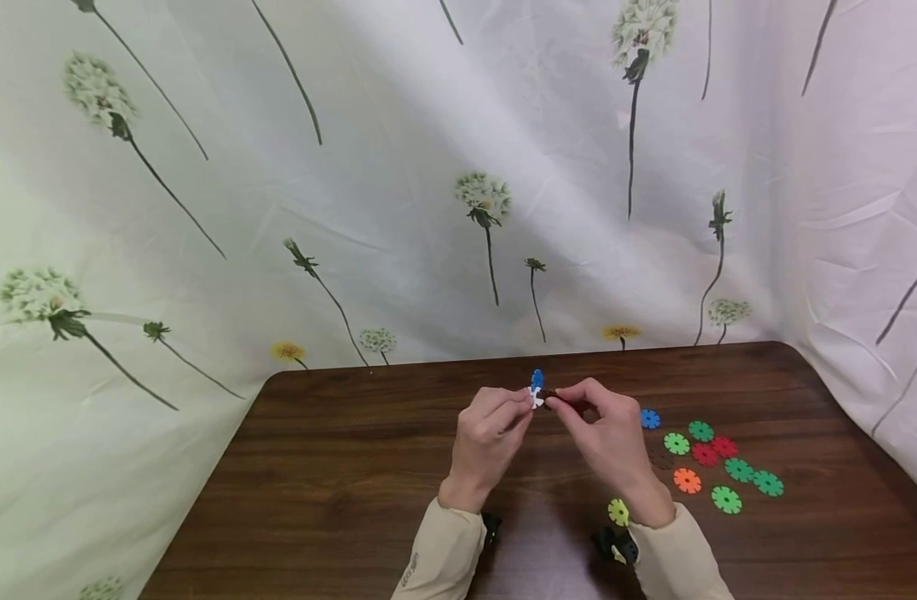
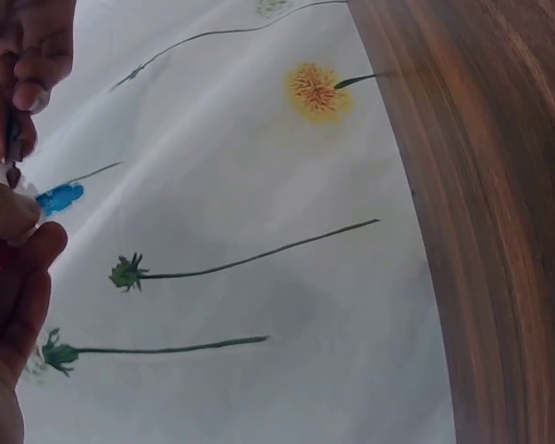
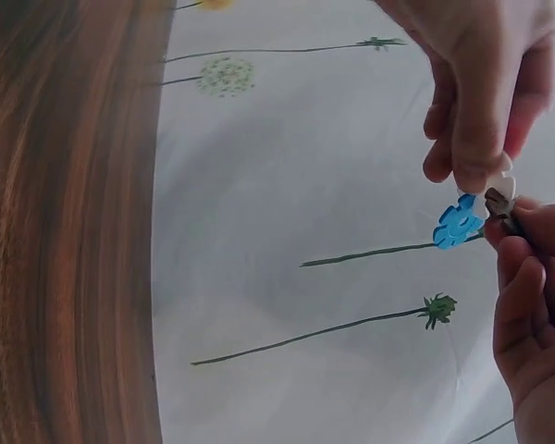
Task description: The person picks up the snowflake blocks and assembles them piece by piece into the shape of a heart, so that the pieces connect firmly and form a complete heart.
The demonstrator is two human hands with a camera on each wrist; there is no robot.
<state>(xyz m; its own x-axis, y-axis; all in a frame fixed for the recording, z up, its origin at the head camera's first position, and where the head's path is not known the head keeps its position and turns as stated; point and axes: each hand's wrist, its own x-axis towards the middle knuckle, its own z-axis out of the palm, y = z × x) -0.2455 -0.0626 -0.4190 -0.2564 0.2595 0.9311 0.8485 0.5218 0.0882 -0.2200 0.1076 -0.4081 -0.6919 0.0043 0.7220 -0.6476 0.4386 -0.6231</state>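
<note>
Both hands are working above the surface, with its far edge showing just beyond them. The left hand is pinching a white notched disc between its fingers, and the right hand is pinching a dark brown piece and holding it right up against the white one. A blue disc is sticking up off the white one, but I can't tell how deep it's sitting. Over toward the right edge, some loose stuff is lying flat: green discs, red discs, an orange disc. A yellow disc is sitting closer to the near edge, just beside the right sleeve. Flowery white cloth is hanging behind the far edge.
</note>
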